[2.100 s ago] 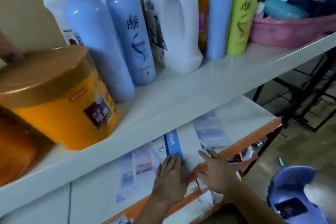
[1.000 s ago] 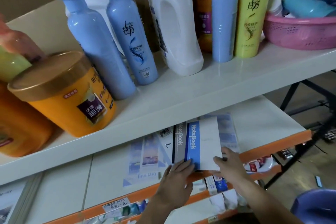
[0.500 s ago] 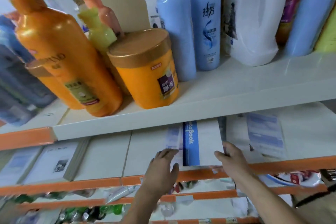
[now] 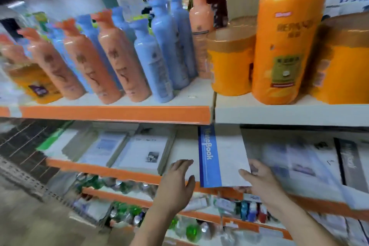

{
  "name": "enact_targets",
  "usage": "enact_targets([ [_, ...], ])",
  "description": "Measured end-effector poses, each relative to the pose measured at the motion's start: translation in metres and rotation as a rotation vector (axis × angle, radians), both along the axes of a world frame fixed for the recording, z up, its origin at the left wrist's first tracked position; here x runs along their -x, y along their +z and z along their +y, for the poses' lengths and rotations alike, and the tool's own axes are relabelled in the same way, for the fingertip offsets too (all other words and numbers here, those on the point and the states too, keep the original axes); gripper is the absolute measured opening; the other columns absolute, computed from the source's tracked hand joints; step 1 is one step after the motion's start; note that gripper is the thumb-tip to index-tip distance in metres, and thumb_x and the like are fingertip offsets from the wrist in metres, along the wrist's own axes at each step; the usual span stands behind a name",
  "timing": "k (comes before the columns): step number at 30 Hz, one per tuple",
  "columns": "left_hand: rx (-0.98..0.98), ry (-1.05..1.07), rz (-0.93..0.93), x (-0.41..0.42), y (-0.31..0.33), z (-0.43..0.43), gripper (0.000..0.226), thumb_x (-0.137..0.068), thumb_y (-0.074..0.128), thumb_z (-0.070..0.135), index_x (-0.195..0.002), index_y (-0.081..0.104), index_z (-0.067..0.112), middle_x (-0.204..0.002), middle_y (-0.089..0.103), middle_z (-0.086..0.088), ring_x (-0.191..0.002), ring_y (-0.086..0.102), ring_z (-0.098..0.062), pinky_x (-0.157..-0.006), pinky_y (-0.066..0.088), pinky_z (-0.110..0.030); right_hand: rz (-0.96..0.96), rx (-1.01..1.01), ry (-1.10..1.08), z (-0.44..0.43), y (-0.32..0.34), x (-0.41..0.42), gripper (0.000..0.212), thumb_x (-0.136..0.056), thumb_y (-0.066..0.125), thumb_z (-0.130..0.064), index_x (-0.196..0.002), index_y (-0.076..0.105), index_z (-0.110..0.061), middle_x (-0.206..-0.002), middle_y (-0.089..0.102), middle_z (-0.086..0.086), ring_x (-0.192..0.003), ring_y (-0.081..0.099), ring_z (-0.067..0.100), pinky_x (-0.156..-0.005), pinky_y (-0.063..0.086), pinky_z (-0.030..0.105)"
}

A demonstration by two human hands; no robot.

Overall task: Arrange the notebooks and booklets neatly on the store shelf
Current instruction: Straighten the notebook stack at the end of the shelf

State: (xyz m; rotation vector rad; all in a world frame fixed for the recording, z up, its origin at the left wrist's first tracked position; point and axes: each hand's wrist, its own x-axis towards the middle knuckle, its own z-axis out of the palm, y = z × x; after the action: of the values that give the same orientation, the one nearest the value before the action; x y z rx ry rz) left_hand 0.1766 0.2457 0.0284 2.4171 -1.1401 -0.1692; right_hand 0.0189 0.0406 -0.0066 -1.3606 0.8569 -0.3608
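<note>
A white notebook with a blue "NoteBook" spine band hangs over the orange front edge of the middle shelf. My right hand holds its lower right corner, thumb on top. My left hand hovers just left of it with fingers relaxed, holding nothing. Left of the notebook lie stacks of white booklets, one with a small dark picture. To the right lie blurred blue-and-white booklets and a dark-banded notebook.
The upper shelf carries orange, pink and blue bottles and orange tubs close above the notebooks. A lower shelf holds small bottles and packets. Grey floor lies at the lower left. A person stands behind the shelves.
The view has swung left along the shelves. My right hand has carried the blue-banded notebook leftward with it, and my left hand has come off the notebook and now hovers beside it.
</note>
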Motion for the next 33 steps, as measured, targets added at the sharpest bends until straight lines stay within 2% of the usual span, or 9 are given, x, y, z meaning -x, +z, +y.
enact_targets([
  [2, -0.004, 0.026, 0.012, -0.022, -0.004, 0.030, 0.049, -0.101, 0.051, 0.031, -0.149, 0.045, 0.027, -0.147, 0.047, 0.011, -0.127, 0.049, -0.014, -0.101, 0.041, -0.028, -0.012, 0.006, 0.022, 0.025, 0.001, -0.022, 0.022, -0.095, 0.066, -0.009, -0.111, 0.067, -0.024, -0.107, 0.075, 0.003, -0.089, 0.073, 0.033, -0.087, 0.057, 0.054],
  [4, -0.005, 0.048, 0.034, -0.041, -0.008, 0.055, 0.049, -0.099, 0.052, 0.030, -0.147, 0.046, 0.026, -0.146, 0.049, 0.010, -0.130, 0.046, -0.014, -0.105, 0.040, -0.030, -0.023, -0.022, 0.033, 0.048, 0.005, -0.040, 0.023, -0.096, 0.062, -0.005, -0.113, 0.064, -0.020, -0.103, 0.076, 0.008, -0.081, 0.074, 0.034, -0.083, 0.058, 0.050],
  [8, 0.000, 0.095, 0.047, -0.067, -0.013, 0.088, 0.050, -0.098, 0.053, 0.030, -0.147, 0.047, 0.024, -0.145, 0.050, 0.009, -0.132, 0.045, -0.014, -0.107, 0.040, -0.031, -0.036, -0.019, 0.096, 0.081, 0.017, -0.067, 0.021, -0.097, 0.058, 0.001, -0.111, 0.063, -0.014, -0.097, 0.076, 0.011, -0.074, 0.073, 0.037, -0.076, 0.060, 0.054],
  [12, -0.009, 0.172, 0.059, -0.083, -0.022, 0.112, 0.053, -0.098, 0.051, 0.032, -0.151, 0.042, 0.025, -0.149, 0.046, 0.008, -0.135, 0.041, -0.014, -0.109, 0.039, -0.032, -0.037, -0.039, 0.179, 0.097, 0.023, -0.099, 0.020, -0.099, 0.058, -0.003, -0.114, 0.062, -0.016, -0.097, 0.076, 0.013, -0.071, 0.073, 0.034, -0.054, 0.055, 0.031],
  [14, -0.020, 0.221, 0.069, -0.091, -0.021, 0.124, 0.054, -0.099, 0.050, 0.033, -0.152, 0.040, 0.025, -0.150, 0.044, 0.008, -0.137, 0.039, -0.015, -0.111, 0.037, -0.032, -0.045, -0.054, 0.214, 0.102, 0.026, -0.118, 0.020, -0.099, 0.059, -0.005, -0.114, 0.061, -0.018, -0.097, 0.076, 0.011, -0.073, 0.074, 0.036, -0.055, 0.055, 0.032],
  [18, -0.044, 0.320, 0.054, -0.110, -0.007, 0.150, 0.056, -0.099, 0.052, 0.033, -0.153, 0.039, 0.025, -0.153, 0.041, 0.009, -0.139, 0.038, -0.012, -0.112, 0.033, -0.027, -0.062, -0.093, 0.296, 0.113, 0.023, -0.162, 0.021, -0.098, 0.059, -0.004, -0.117, 0.060, -0.013, -0.095, 0.076, 0.014, -0.074, 0.073, 0.039, -0.071, 0.058, 0.046],
  [24, -0.023, 0.454, 0.071, -0.149, 0.001, 0.186, 0.052, -0.098, 0.053, 0.030, -0.149, 0.044, 0.025, -0.149, 0.045, 0.008, -0.138, 0.039, -0.013, -0.113, 0.033, -0.028, -0.080, -0.109, 0.422, 0.141, 0.022, -0.223, 0.019, -0.099, 0.058, -0.003, -0.115, 0.060, -0.011, -0.090, 0.076, 0.015, -0.074, 0.073, 0.038, -0.064, 0.057, 0.038],
  [27, -0.035, 0.486, 0.055, -0.180, 0.002, 0.207, 0.054, -0.099, 0.053, 0.031, -0.151, 0.042, 0.024, -0.151, 0.044, 0.007, -0.139, 0.038, -0.013, -0.112, 0.031, -0.027, -0.084, -0.124, 0.426, 0.157, 0.022, -0.247, 0.017, -0.098, 0.058, -0.002, -0.112, 0.062, -0.012, -0.089, 0.076, 0.015, -0.074, 0.072, 0.038, -0.061, 0.057, 0.036],
  [33, -0.033, 0.471, 0.050, -0.273, -0.005, 0.250, 0.055, -0.098, 0.053, 0.033, -0.151, 0.042, 0.023, -0.150, 0.046, 0.002, -0.137, 0.041, -0.018, -0.111, 0.038, -0.036, -0.070, -0.092, 0.398, 0.209, 0.017, -0.317, 0.017, -0.099, 0.056, -0.002, -0.112, 0.062, -0.011, -0.089, 0.076, 0.014, -0.071, 0.073, 0.035, -0.061, 0.057, 0.036],
])
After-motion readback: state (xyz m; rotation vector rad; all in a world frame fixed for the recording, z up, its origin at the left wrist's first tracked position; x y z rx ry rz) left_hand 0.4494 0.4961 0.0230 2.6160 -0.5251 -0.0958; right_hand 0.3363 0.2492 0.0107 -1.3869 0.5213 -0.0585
